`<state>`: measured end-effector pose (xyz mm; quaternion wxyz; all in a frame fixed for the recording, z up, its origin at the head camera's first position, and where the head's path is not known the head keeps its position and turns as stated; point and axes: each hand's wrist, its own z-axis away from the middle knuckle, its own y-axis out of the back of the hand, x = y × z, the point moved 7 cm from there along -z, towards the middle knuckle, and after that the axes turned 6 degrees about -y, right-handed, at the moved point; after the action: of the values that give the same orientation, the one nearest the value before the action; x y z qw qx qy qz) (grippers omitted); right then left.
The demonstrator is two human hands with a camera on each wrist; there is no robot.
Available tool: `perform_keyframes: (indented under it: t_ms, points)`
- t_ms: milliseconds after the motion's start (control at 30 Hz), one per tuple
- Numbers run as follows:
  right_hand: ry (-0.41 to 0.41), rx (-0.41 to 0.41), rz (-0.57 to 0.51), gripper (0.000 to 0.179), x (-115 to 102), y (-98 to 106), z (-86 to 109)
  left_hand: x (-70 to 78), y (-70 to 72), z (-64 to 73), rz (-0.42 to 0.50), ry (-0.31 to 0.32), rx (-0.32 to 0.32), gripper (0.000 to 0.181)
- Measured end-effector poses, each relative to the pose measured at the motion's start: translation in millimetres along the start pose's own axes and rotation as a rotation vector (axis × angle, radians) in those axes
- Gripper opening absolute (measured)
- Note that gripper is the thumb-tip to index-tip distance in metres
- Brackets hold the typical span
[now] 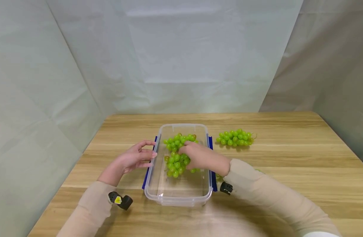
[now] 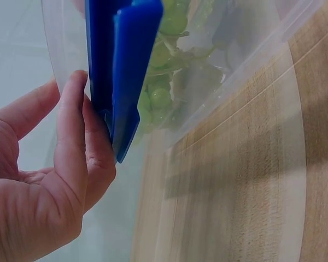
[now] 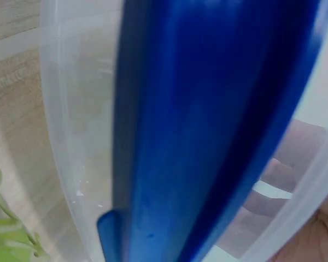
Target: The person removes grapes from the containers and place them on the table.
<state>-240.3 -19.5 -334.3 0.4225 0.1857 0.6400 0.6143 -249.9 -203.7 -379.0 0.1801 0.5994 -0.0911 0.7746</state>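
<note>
While the left hand (image 1: 134, 158), loosely spread, touches the container (image 1: 179, 199), the right hand (image 1: 201, 156), hold unclear, is nearer the crosswise grape bunch (image 1: 235, 137) right of centre.

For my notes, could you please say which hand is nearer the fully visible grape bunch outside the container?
Right: the right hand is inside the container, left of that grape bunch; the left hand is at the container's left side.
</note>
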Motion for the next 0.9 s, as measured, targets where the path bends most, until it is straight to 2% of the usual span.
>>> perform_keyframes:
  t_ms: [467, 900]
  points:
    - [0.004, -0.003, -0.042, 0.051, -2.2, 15.4, 8.4, 0.3, 0.1, 0.5, 0.015, 0.003, 0.01, 0.06]
    - [-0.034, -0.004, -0.039, 0.051, -3.9, 29.5, 10.7, 1.2, -0.5, 1.5, 0.021, -0.006, 0.015, 0.059]
